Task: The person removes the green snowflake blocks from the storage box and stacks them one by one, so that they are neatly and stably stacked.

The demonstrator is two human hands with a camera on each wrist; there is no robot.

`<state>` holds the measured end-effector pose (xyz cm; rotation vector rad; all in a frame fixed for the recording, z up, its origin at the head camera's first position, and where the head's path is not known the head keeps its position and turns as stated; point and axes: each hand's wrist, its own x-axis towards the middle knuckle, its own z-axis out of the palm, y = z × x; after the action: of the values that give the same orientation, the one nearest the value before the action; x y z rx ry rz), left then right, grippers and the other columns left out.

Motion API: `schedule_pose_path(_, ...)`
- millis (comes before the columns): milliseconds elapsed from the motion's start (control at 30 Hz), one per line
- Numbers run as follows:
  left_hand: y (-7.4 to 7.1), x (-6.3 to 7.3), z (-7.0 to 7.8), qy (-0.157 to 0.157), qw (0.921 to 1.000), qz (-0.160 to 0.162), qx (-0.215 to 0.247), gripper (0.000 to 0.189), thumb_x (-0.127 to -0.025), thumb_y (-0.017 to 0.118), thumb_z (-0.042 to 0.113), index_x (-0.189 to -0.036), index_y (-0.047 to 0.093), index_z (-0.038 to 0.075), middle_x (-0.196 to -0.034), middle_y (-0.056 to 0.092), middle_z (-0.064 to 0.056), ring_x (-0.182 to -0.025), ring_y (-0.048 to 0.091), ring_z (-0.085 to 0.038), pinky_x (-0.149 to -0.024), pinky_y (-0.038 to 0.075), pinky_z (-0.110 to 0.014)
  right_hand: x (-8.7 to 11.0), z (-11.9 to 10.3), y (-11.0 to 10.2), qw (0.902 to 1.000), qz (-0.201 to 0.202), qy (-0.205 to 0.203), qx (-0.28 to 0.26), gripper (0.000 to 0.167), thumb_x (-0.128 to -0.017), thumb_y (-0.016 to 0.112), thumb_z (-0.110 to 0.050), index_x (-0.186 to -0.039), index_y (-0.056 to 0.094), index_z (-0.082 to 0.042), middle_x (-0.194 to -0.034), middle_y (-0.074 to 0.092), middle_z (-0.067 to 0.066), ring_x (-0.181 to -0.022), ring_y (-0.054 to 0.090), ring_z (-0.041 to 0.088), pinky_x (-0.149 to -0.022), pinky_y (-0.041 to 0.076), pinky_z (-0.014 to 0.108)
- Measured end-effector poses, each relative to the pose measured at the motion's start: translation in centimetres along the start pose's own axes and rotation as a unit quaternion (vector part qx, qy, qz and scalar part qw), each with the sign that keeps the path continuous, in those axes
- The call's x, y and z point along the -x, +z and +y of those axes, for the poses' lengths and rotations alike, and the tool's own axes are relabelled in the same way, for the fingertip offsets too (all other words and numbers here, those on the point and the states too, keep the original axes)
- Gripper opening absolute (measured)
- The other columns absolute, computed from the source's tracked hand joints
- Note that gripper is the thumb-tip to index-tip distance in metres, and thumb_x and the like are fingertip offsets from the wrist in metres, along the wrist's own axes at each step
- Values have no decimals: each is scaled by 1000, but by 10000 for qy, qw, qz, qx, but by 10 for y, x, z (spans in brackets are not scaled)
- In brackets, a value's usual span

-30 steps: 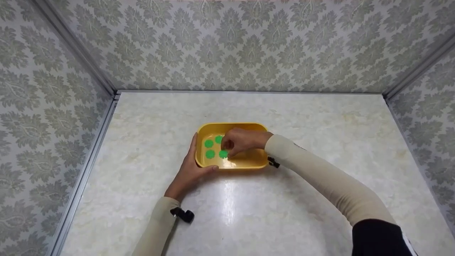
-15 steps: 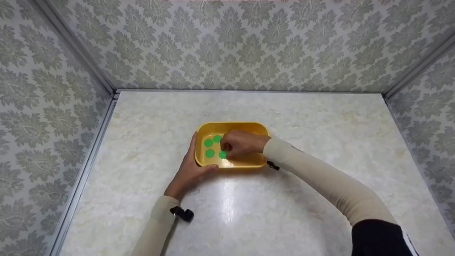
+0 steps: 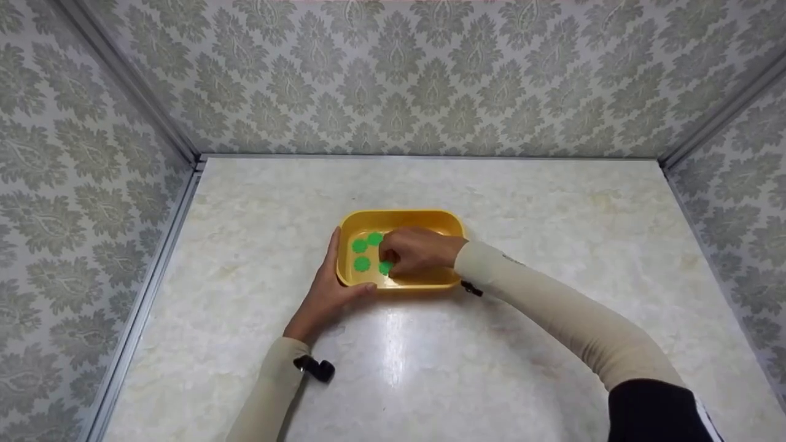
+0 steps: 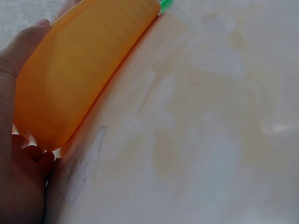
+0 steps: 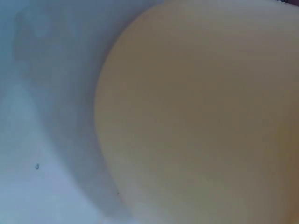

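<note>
In the head view, a yellow rectangular tub [image 3: 430,286] with rounded corners stands mid-table. My left hand [image 3: 328,301] grips its near left corner, thumb over the front rim and fingers along the left wall. The left wrist view shows that thumb on the tub [image 4: 70,79] and the other fingers curled low against it. Inside lie several green scalloped discs [image 3: 361,264]. My right hand [image 3: 417,250] reaches into the tub with curled fingers, its fingertips at the right edge of the near right disc [image 3: 385,267]. Part of that disc is hidden by the hand.
The pale marbled table [image 3: 552,215] surrounds the tub. Patterned wall panels [image 3: 399,73] stand behind and at both sides, with a metal rail [image 3: 147,288] at left. A blurred, rounded yellowish wall of the tub [image 5: 196,112] fills most of the right wrist view.
My right hand has sunk slightly lower towards the near side of the tub, and the disc at its fingertips has shifted slightly nearer the front wall. My left hand keeps its grip.
</note>
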<state>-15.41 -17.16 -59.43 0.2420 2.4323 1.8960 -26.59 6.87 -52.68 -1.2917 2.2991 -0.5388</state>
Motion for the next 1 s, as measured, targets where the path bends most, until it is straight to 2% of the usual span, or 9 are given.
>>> schedule_pose_path(133, 0, 0, 1, 17, 10000, -12, -8, 136, -85, 99, 22, -179, 0, 22, -184, 16, 0, -160, 35, -24, -127, 32, -51, 4, -1, -4, 9999, 38, 79, -80, 23, -95, 85, -21, -115, 81, -9, -102, 71, 2, -88, 60, 18, -83, 52, 31)
schedule_pose_path(333, 0, 0, 1, 56, 10000, 13, -26, 136, -84, 99, 21, -179, 1, 20, -183, 18, -3, -161, 34, -25, -128, 31, -52, 16, -3, -16, 9996, 240, -99, -82, 32, -95, 89, -24, -121, 81, -6, -109, 74, 5, -94, 65, 20, -89, 57, 34)
schedule_pose_path(433, 0, 0, 1, 51, 10000, 11, -21, 137, -84, 99, 22, -179, 1, 22, -184, 16, -3, -163, 31, -25, -129, 29, -50, 25, -2, -20, 9993, 341, -97, -100, 32, -96, 89, -23, -122, 80, -5, -114, 76, 6, -99, 68, 22, -92, 58, 36)
schedule_pose_path(667, 0, 2, 3, -40, 10000, 14, 33, 135, -85, 99, 25, -179, 1, 27, -183, 19, 2, -161, 34, -22, -127, 32, -50, 50, 0, -28, 9980, 602, -132, -156, 29, -96, 88, -23, -120, 80, -8, -116, 77, 5, -105, 69, 24, -95, 57, 42)
schedule_pose_path(1000, 1, 1, 2, -23, 9999, 55, -107, 136, -85, 99, 24, -180, 2, 22, -183, 19, 0, -162, 32, -22, -130, 28, -49, 83, 9, -31, 9951, 870, -53, -462, 26, -96, 86, -20, -119, 79, -10, -117, 75, 4, -106, 67, 25, -96, 56, 45)
